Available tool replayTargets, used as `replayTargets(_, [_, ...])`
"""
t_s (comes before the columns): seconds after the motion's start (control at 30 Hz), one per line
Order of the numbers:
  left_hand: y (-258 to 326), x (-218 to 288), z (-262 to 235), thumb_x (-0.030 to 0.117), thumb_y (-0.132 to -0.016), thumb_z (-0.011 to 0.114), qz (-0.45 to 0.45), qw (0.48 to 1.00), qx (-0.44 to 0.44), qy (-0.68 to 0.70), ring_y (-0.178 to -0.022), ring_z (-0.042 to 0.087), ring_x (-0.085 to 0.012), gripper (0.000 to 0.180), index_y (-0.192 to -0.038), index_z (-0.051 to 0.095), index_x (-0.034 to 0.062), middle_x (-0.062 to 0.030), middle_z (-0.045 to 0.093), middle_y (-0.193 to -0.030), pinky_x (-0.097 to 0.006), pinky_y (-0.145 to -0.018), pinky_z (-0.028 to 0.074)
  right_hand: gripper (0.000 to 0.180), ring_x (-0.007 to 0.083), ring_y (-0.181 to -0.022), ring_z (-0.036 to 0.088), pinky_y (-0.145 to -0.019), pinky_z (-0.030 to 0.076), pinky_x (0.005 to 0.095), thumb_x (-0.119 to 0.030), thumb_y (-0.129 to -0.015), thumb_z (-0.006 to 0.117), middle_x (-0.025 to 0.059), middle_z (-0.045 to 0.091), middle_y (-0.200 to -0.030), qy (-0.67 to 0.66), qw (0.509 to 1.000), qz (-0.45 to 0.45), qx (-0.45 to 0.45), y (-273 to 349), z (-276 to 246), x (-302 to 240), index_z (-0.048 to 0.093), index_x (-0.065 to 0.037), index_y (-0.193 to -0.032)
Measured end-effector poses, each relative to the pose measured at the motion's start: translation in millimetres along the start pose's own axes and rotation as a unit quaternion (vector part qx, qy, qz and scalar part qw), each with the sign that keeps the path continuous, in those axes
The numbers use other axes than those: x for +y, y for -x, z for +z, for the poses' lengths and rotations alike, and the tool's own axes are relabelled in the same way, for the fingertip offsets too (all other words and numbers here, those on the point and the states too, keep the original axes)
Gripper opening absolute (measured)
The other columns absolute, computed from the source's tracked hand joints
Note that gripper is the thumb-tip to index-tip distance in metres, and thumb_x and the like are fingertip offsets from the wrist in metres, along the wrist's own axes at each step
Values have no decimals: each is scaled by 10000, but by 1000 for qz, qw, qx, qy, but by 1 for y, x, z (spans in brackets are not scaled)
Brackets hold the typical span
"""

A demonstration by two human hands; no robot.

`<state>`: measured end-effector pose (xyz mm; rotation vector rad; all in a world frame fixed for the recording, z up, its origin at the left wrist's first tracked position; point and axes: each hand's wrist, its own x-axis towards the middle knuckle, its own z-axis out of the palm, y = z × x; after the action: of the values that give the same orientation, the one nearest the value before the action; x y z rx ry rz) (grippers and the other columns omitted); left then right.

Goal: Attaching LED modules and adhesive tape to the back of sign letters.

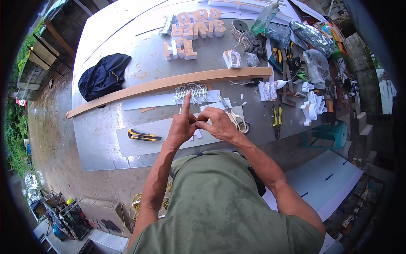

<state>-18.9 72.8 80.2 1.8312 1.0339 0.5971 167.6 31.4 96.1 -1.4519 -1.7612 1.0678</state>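
Note:
My left hand and my right hand meet above a grey sheet at the table's near side. The left index finger points straight up while its other fingers curl in. Both hands pinch together at their fingertips; whatever they hold is too hidden to name. Just beneath them, a small pale cut piece lies on the sheet. Scissors with cream handles rest right beside my right hand. To the left is a yellow-and-black utility knife. Beyond my fingers sits a tangle of white wired modules on a white strip.
A long brown bar crosses the metal table. Behind it stand wood-faced block letters; dark cloth lies left. On the right are yellow-handled pliers, white letter shapes, a spray bottle and plastic bags.

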Motion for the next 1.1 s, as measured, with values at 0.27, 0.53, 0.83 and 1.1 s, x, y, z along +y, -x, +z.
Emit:
replayTargets(0.27, [0,2,1,-5,-710,818,-17,1000,-24,2,-613,689,-310,1159,-1614,100,94,-172,684,-690,-379,-618,532,220,321,-771,673,-716,522,416,-198,-865,733,146,676,-848,-87,995,35,24,0,11,5,677,11,-903])
replayTargets(0.53, [-4,-4,-3,81,-786,838,-53,993,-21,105,-703,708,-147,744,-1446,495,56,-128,751,-779,-314,-652,549,125,131,-728,628,-680,517,302,-116,-950,648,46,673,-837,-148,983,86,65,3,13,14,637,9,-952])
replayTargets(0.83, [3,1,2,164,-871,810,-116,978,7,174,-762,650,-79,225,-1016,776,-5,-59,756,-846,-253,-701,550,136,75,-736,598,-663,501,245,-156,-977,653,1,641,-837,-311,938,131,75,13,18,28,633,-22,-997])
replayTargets(1.1, [5,-7,4,144,-850,784,-104,975,9,194,-727,660,-104,210,-1002,780,-1,-82,758,-827,-277,-695,546,117,108,-765,654,-683,543,281,-68,-941,653,45,687,-891,-116,988,20,100,16,3,8,656,-21,-1048])
